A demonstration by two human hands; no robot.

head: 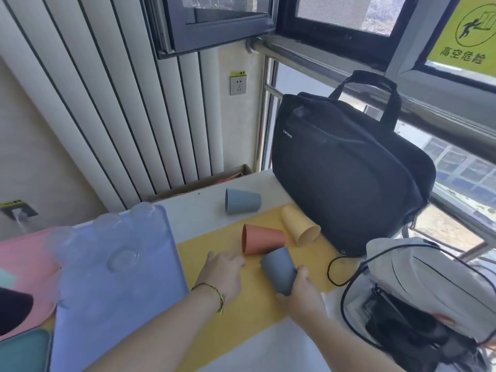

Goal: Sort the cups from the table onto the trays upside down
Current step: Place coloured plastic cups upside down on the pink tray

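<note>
Fingers of the right grip (303, 291) curl round the grey cup (277, 269), low and right of centre in the frame (the cup is tilted). The left grip (222, 271) rests flat and relaxed on the yellow mat (241, 318) on the bench (193, 208), just beside the orange cup (263, 238), which lies on its side.

The ribbed grey cup (277, 269) looks matt — plastic, perhaps — and the black bag (349, 167) is woven cloth.

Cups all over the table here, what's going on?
A person is sorting cups. Their right hand grips the dark grey cup, while the left hand rests flat on the yellow mat beside the orange cup. The yellow cup and pale blue cup lie on their sides, untouched. Clear cups already sit on the blue tray.
</note>
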